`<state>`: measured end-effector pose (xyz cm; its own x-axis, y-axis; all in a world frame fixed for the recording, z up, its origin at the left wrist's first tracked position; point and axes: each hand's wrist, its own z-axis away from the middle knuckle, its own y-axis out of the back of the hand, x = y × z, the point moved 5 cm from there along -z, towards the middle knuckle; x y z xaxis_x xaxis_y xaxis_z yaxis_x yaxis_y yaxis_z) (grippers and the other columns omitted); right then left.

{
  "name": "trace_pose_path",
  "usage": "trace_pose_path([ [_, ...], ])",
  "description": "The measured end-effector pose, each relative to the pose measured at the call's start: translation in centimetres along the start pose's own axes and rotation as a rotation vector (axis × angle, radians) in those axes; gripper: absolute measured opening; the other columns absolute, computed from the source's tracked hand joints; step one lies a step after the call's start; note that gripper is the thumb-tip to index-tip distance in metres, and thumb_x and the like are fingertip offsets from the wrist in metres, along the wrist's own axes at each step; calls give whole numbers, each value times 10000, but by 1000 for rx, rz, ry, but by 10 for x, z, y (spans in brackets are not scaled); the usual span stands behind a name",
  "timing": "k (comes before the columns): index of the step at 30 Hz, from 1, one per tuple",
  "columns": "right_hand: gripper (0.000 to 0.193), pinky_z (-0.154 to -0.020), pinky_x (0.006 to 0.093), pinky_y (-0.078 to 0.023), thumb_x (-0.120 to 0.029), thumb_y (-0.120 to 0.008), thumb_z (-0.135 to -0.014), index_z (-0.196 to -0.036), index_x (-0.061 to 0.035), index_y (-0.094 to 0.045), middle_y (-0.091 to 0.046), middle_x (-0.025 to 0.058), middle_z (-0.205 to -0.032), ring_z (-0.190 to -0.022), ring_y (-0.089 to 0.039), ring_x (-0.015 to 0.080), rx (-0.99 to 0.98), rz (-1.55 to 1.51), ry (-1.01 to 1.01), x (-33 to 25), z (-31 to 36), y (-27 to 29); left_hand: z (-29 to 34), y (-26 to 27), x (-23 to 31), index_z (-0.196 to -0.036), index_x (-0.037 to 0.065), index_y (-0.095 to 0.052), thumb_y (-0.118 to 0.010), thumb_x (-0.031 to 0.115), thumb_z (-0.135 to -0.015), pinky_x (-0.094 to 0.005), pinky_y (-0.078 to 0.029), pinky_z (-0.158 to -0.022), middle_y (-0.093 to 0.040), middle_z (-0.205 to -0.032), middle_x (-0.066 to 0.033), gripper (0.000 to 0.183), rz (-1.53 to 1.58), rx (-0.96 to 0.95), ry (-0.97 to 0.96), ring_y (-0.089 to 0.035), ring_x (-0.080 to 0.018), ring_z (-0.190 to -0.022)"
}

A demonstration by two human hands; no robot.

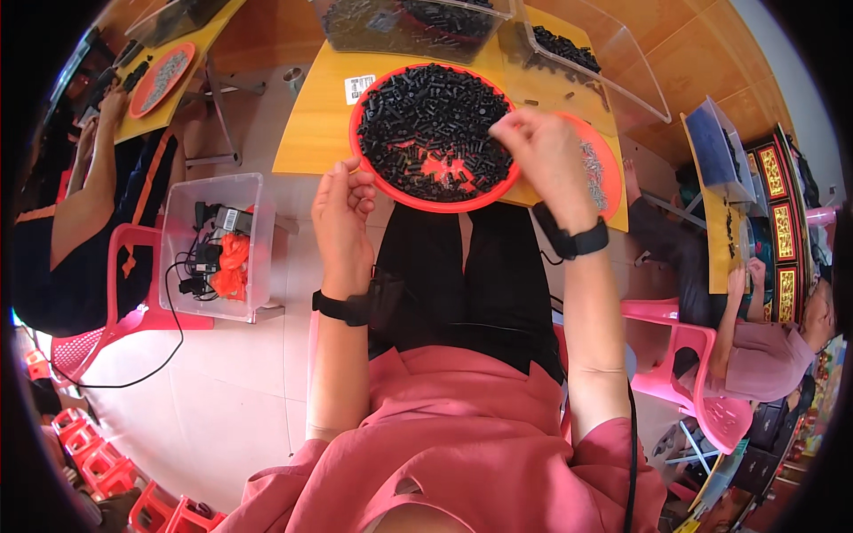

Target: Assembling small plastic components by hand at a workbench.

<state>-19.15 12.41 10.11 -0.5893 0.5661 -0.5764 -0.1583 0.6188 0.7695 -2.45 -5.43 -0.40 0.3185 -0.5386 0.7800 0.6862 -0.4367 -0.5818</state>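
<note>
A round red tray (364,158) full of several small black plastic parts (426,124) rests on the yellow table (311,124) in front of me. My left hand (342,218) hovers at the tray's near-left rim with its fingers curled shut; any small piece inside is hidden. My right hand (542,151) is over the tray's right side, fingertips pinched together on what looks like a small black part. Under that hand lies a second red tray (609,173) holding small silvery pieces. Both wrists carry black bands.
Clear plastic bins (409,22) of black parts stand at the table's far edge. A clear box (218,244) with cables and orange items sits on the floor at left. Other people work at the left (89,178) and right (764,346) on pink chairs.
</note>
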Motion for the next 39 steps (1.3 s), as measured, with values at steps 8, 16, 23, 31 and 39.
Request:
trace_pose_path([
  [8, 86, -672, 448, -512, -126, -629, -788, -798, -77, -698, -656, 133, -797, -746, -651, 332, -205, 6, 323, -33, 11, -77, -2, 2, -10, -1056, 50, -606, -524, 221, -980, -186, -432, -598, -643, -822, -18, 204, 22, -9, 54, -555, -61, -678],
  [16, 101, -706, 445, -509, -122, -629, -801, -848, -58, -691, -617, 125, -824, -804, -626, 344, -281, 283, 382, -37, 7, -102, -2, 1, -11, -1051, 48, -619, -552, 202, -965, -178, -420, -582, -643, -824, -13, 188, 13, -7, 36, -548, -50, -659],
  [23, 177, -517, 253, -421, -160, -663, -887, -948, 7, -657, -594, -12, -691, -590, -531, 66, -411, -448, 108, -27, 13, -86, 7, -15, -6, -1074, 36, -675, -598, 148, -938, -168, -390, -585, -606, -803, 30, 193, -225, -119, -64, -503, -26, -647],
  [31, 147, -460, 170, -264, -186, -605, -941, -956, -41, -627, -412, -98, -624, -515, -317, -3, -778, -904, -341, -38, 27, -71, 16, -29, -1, -1064, 48, -695, -663, 128, -892, -174, -431, -627, -666, -879, 29, 192, -307, -279, -100, -565, -23, -751],
  [39, 213, -533, 202, -416, -225, -650, -899, -920, -17, -689, -604, -42, -738, -632, -519, 33, -648, -752, -267, -20, 25, -66, 14, -30, -5, -1029, 41, -668, -647, 124, -899, -177, -425, -607, -691, -910, -15, 156, -233, -321, -63, -586, -38, -726],
])
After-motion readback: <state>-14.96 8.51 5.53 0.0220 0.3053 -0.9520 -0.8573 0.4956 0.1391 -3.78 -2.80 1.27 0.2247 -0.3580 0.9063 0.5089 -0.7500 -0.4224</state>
